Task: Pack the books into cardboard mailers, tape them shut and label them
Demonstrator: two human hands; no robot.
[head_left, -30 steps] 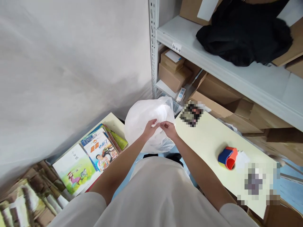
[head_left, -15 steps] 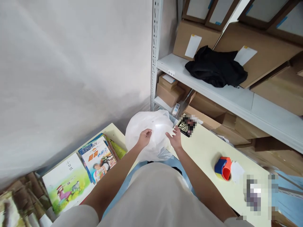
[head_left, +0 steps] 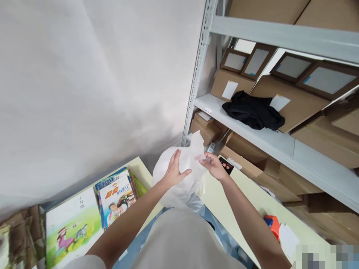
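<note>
In the middle of the head view a full white plastic bag (head_left: 165, 164) bulges between two pale tabletops. Its gathered top (head_left: 197, 144) stands up in a ragged tuft. My right hand (head_left: 215, 166) pinches the bag's edge at the right side of that tuft between thumb and fingers. Left of the tuft, my left hand (head_left: 174, 172) has its fingers stretched and its thumb apart, close against the bag. Whether the left palm touches the plastic I cannot tell.
Several picture books (head_left: 78, 220) lie on the left tabletop. A dark card-like item (head_left: 226, 165) and an orange-and-blue holder (head_left: 272, 225) sit on the right one. Metal shelving (head_left: 252, 119) with cardboard boxes and black cloth (head_left: 254, 111) stands behind, beside a pale wall (head_left: 98, 74).
The bag's top has been drawn up into a standing tuft. My right hand has closed on its edge, while my left hand has opened out. The view has tilted up.
</note>
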